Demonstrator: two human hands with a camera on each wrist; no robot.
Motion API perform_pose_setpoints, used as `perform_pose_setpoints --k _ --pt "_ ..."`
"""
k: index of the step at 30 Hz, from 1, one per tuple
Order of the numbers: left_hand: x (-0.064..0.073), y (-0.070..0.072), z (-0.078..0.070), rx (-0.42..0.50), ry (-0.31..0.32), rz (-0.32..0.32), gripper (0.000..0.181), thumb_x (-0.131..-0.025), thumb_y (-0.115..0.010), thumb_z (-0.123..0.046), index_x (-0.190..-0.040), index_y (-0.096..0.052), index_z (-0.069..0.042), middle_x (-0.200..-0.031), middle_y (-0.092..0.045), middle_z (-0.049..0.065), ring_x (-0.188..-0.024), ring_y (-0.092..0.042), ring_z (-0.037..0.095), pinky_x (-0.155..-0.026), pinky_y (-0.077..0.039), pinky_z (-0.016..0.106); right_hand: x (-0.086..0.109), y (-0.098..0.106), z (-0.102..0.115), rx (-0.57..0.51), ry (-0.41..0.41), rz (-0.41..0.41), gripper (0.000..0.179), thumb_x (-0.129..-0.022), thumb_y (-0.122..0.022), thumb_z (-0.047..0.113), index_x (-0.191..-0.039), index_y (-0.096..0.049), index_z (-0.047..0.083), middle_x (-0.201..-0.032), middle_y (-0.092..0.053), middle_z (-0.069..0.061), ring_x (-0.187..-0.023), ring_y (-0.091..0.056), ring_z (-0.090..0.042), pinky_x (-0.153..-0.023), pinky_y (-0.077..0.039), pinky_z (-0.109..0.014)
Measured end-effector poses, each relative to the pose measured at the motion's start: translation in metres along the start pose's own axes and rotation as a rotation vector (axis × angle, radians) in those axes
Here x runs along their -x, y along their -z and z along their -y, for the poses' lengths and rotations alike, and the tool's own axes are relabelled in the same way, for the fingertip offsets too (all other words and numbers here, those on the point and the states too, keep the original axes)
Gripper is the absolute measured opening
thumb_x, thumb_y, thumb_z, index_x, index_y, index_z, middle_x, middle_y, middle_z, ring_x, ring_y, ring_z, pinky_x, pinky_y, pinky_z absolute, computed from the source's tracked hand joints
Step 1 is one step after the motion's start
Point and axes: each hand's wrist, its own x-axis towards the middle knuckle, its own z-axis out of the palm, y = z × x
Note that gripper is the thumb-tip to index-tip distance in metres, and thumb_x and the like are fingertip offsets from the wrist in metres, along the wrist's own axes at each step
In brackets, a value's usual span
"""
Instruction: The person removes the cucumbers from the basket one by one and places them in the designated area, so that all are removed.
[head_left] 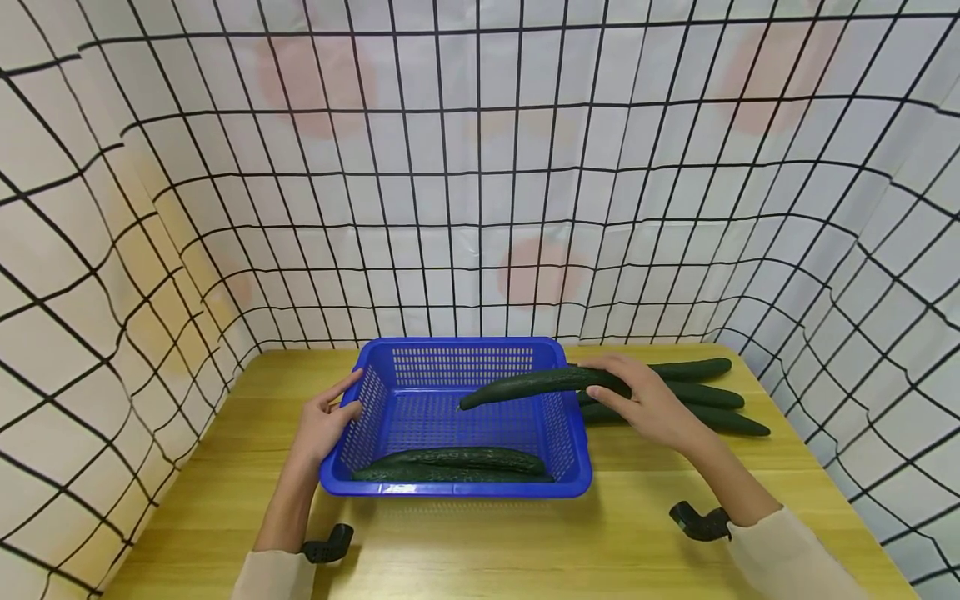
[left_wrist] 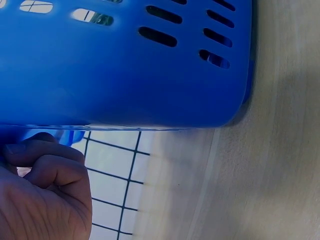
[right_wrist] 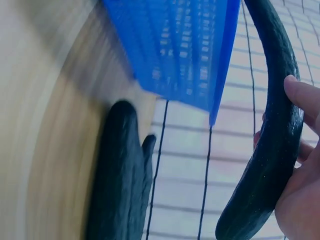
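Observation:
A long dark green cucumber (head_left: pixel 525 385) is gripped by my right hand (head_left: pixel 651 407), its far end reaching over the blue plastic basket (head_left: pixel 456 490). In the right wrist view the thumb and fingers wrap the cucumber (right_wrist: pixel 272 135) from opposite sides, above the table. My left hand (head_left: pixel 324 427) holds the basket's left rim; the left wrist view shows the hand's (left_wrist: pixel 50 190) curled fingers at the edge of the basket (left_wrist: pixel 125 90). Inside the basket, cucumbers (head_left: pixel 465 457) lie side by side along the near wall.
Several more cucumbers (head_left: pixel 705 393) lie on the wooden table (head_left: pixel 645 500) to the right of the basket. A white curtain with a black grid (head_left: pixel 480 192) stands behind and along both sides. Each wrist wears a small black device (head_left: pixel 701 522).

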Motion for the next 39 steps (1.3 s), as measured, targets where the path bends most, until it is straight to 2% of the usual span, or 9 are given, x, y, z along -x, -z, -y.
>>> perform_pose_setpoints --k 8,11,16,21,27,30,36,39 --pt "0.002 0.001 0.002 0.003 -0.006 0.000 0.069 -0.089 -0.061 -0.006 -0.153 -0.052 -0.028 -0.118 -0.068 0.023 -0.071 -0.065 0.020 -0.061 -0.058 0.032 0.030 0.024 -0.025 0.027 -0.061 -0.034 0.041 -0.105 -0.058 0.026 -0.146 -0.055 0.018 -0.148 -0.054 -0.016 -0.137 -0.047 -0.044 -0.104 -0.040 -0.068" --pt "0.002 0.000 0.003 -0.003 -0.014 -0.006 0.068 -0.088 -0.062 -0.007 -0.151 -0.054 -0.030 -0.102 -0.071 0.015 -0.067 -0.063 0.018 -0.059 -0.056 0.031 0.042 0.035 -0.030 0.037 -0.084 -0.048 0.042 -0.105 -0.059 0.024 -0.146 -0.055 0.017 -0.148 -0.053 -0.018 -0.136 -0.046 -0.046 -0.100 -0.040 -0.069" --pt "0.003 0.001 -0.003 -0.002 -0.004 0.006 0.069 -0.087 -0.061 -0.005 -0.152 -0.053 -0.027 -0.080 -0.068 0.007 -0.062 -0.060 0.018 -0.057 -0.055 0.030 0.060 0.048 -0.049 0.050 -0.111 -0.068 0.043 -0.104 -0.059 0.022 -0.147 -0.055 0.017 -0.145 -0.053 -0.018 -0.132 -0.047 -0.047 -0.096 -0.040 -0.068" --pt "0.003 0.000 0.001 -0.005 -0.022 0.002 0.068 -0.088 -0.062 -0.006 -0.152 -0.054 -0.028 -0.087 -0.071 0.009 -0.063 -0.062 0.017 -0.057 -0.056 0.030 0.081 0.056 -0.067 0.052 -0.166 -0.063 0.044 -0.105 -0.059 0.024 -0.148 -0.053 0.018 -0.147 -0.051 -0.018 -0.132 -0.046 -0.049 -0.094 -0.041 -0.068" --pt "0.001 0.001 0.002 0.005 -0.015 0.004 0.068 -0.088 -0.062 -0.006 -0.152 -0.054 -0.028 -0.092 -0.072 0.011 -0.065 -0.063 0.018 -0.058 -0.056 0.031 0.102 0.069 -0.081 -0.006 -0.239 -0.042 0.048 -0.106 -0.056 0.025 -0.154 -0.047 0.022 -0.156 -0.041 -0.027 -0.140 -0.031 -0.062 -0.096 -0.030 -0.079" --pt "0.001 0.002 0.002 0.013 -0.011 0.002 0.068 -0.088 -0.062 -0.006 -0.152 -0.053 -0.028 -0.094 -0.072 0.011 -0.066 -0.063 0.019 -0.058 -0.056 0.031 0.108 0.074 -0.088 -0.007 -0.246 -0.049 0.048 -0.106 -0.056 0.024 -0.153 -0.048 0.019 -0.154 -0.043 -0.028 -0.137 -0.032 -0.062 -0.096 -0.029 -0.079" --pt "0.003 0.002 0.000 0.006 -0.020 -0.001 0.067 -0.088 -0.062 -0.006 -0.151 -0.054 -0.029 -0.090 -0.072 0.009 -0.065 -0.063 0.018 -0.059 -0.057 0.031 0.117 0.069 -0.106 0.031 -0.271 -0.014 0.049 -0.105 -0.058 0.027 -0.152 -0.049 0.015 -0.153 -0.043 -0.028 -0.136 -0.035 -0.061 -0.095 -0.031 -0.076" --pt "0.003 0.001 0.000 0.000 -0.028 -0.008 0.067 -0.087 -0.062 -0.006 -0.150 -0.056 -0.028 -0.083 -0.070 0.007 -0.063 -0.062 0.017 -0.058 -0.056 0.030 0.118 0.062 -0.115 0.040 -0.271 0.005 0.048 -0.105 -0.058 0.029 -0.150 -0.050 0.013 -0.153 -0.044 -0.029 -0.137 -0.035 -0.062 -0.096 -0.032 -0.076"
